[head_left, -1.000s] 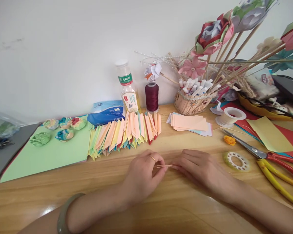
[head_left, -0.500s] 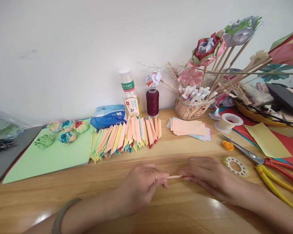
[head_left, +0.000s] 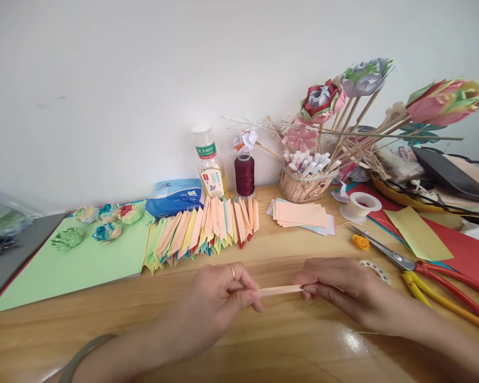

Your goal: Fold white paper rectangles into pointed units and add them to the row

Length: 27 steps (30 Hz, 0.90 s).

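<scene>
Between my two hands a narrow folded strip of peach paper point(head_left: 280, 290) is stretched level just over the wooden table. My left hand point(head_left: 227, 298), with a ring on one finger, pinches its left end between thumb and fingers. The right end is in the closed fingers of my right hand point(head_left: 339, 290), which cover that part of the strip. Behind the hands lies a long row of folded paper pieces point(head_left: 199, 231) in peach, yellow, green and blue. A stack of flat peach paper slips point(head_left: 301, 214) rests farther back, to the right of that row.
Scissors point(head_left: 399, 258) with red handles and yellow-handled pliers point(head_left: 427, 292) lie by my right forearm, near a tape roll point(head_left: 377, 270) and a white spool point(head_left: 359, 206). Paper flowers point(head_left: 67, 238) sit on green paper point(head_left: 75, 274). A marker basket point(head_left: 307, 183) and thread cone point(head_left: 245, 175) stand behind.
My hands have drawn a little apart, and more of the peach strip shows between them. My left hand has moved left and turned slightly. The whole view has shifted a little.
</scene>
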Available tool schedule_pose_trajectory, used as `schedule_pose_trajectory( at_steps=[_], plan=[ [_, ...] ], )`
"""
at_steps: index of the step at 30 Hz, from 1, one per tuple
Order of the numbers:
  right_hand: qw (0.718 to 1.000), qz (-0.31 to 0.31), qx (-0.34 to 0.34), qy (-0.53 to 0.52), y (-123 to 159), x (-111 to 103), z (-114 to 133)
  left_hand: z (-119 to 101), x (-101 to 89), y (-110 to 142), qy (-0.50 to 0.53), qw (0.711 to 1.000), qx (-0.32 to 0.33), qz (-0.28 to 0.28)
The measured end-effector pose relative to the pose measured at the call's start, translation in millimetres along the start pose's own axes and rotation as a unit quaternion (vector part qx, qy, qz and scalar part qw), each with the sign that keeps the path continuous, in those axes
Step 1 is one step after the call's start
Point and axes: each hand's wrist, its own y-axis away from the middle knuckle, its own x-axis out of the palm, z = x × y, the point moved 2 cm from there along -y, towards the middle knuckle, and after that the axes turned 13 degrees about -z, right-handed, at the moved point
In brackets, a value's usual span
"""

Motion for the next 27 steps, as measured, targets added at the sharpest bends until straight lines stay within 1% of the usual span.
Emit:
schedule_pose_trajectory(
  at_steps=[5, 6, 7, 8, 9, 10, 11, 12, 13, 14, 15, 16, 17, 18, 19, 23, 25, 27],
  plan=[
    [0.999, 0.009, 0.036, -0.039, -1.6, -4.3, 4.7, -12.3, -9.4, 0.9, -0.045, 0.998, 0.019, 0.049],
    [0.998, 0.005, 0.045, -0.040, -1.8, -5.8, 3.3, -14.8, -13.0, 1.0, -0.051, 0.997, 0.021, 0.054],
    [0.998, -0.009, 0.055, -0.035, -2.1, -7.8, 0.3, -17.1, -17.6, 0.7, -0.062, 0.997, 0.026, 0.046],
    [0.997, -0.037, 0.068, -0.020, -2.4, -10.7, -4.5, -18.7, -23.4, -0.3, -0.085, 0.995, 0.038, 0.020],
    [0.993, -0.082, 0.083, 0.005, -2.7, -14.4, -11.1, -19.6, -30.6, -1.9, -0.125, 0.990, 0.056, -0.031],
    [0.986, -0.132, 0.095, 0.041, -2.9, -18.5, -18.8, -20.3, -38.8, -3.7, -0.177, 0.973, 0.095, -0.114],
    [0.971, -0.188, 0.107, 0.104, -2.9, -22.9, -27.3, -20.7, -47.1, -5.2, -0.250, 0.932, 0.144, -0.218],
    [0.951, -0.231, 0.103, 0.176, -3.0, -26.5, -35.4, -21.5, -54.4, -5.4, -0.321, 0.860, 0.210, -0.336],
    [0.929, -0.252, 0.087, 0.257, -3.4, -28.7, -43.1, -20.9, -58.0, -6.0, -0.393, 0.784, 0.267, -0.400],
    [0.918, -0.262, 0.080, 0.287, -3.9, -29.8, -50.8, -18.5, -58.9, -8.1, -0.470, 0.725, 0.292, -0.409],
    [0.914, -0.259, 0.074, 0.304, -4.5, -29.8, -58.1, -14.9, -58.4, -11.4, -0.543, 0.691, 0.288, -0.381],
    [0.909, -0.254, 0.066, 0.324, -5.0, -29.2, -64.5, -11.5, -57.5, -14.5, -0.600, 0.668, 0.271, -0.346],
    [0.906, -0.244, 0.057, 0.340, -5.4, -27.7, -70.2, -8.8, -56.5, -16.8, -0.643, 0.654, 0.250, -0.311],
    [0.904, -0.231, 0.049, 0.356, -5.6, -25.6, -75.1, -7.4, -55.8, -17.9, -0.667, 0.646, 0.234, -0.288],
    [0.901, -0.218, 0.041, 0.372, -5.6, -23.0, -79.2, -7.4, -55.5, -17.9, -0.678, 0.640, 0.229, -0.282],
    [0.887, -0.173, 0.026, 0.427, -3.3, -12.7, -88.9, -11.3, -59.4, -13.2, -0.671, 0.624, 0.250, -0.313],
    [0.879, -0.159, 0.029, 0.448, -2.0, -10.1, -89.4, -9.5, -62.9, -14.1, -0.683, 0.626, 0.232, -0.298],
    [0.872, -0.149, 0.035, 0.466, -1.7, -9.7, -87.2, -5.6, -64.7, -18.3, -0.688, 0.640, 0.221, -0.262]
  ],
)
